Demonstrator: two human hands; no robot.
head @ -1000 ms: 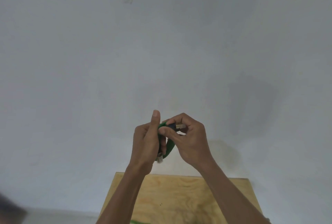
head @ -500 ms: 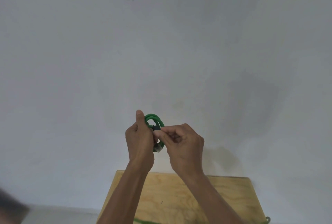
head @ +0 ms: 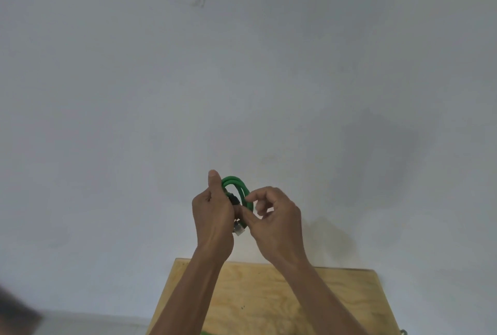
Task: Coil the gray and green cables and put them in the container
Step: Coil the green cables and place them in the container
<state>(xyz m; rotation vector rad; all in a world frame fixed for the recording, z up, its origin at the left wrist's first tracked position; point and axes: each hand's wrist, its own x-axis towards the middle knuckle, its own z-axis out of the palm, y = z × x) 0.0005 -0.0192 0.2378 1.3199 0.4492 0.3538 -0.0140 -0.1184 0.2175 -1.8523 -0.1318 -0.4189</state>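
A green cable [head: 238, 185] is folded into a small coil of two or three loops, held up in front of the wall above the table. My left hand [head: 213, 216] grips the coil's left side, thumb pointing up, with a black connector boot and a clear plug end showing below it. My right hand [head: 274, 220] pinches the coil's right strand between thumb and forefinger, the other fingers curled. No gray cable or container is in view.
A light plywood table [head: 336, 299] lies below my arms, its far edge against a plain grey-white wall [head: 107, 119]. A sliver of green shows at the table's bottom edge [head: 205, 332]. A dark blurred shape [head: 16, 313] sits at bottom left.
The coil has come more into view, with its loops standing above my left thumb. My right hand has shifted from the black connector to the coil's right strand.
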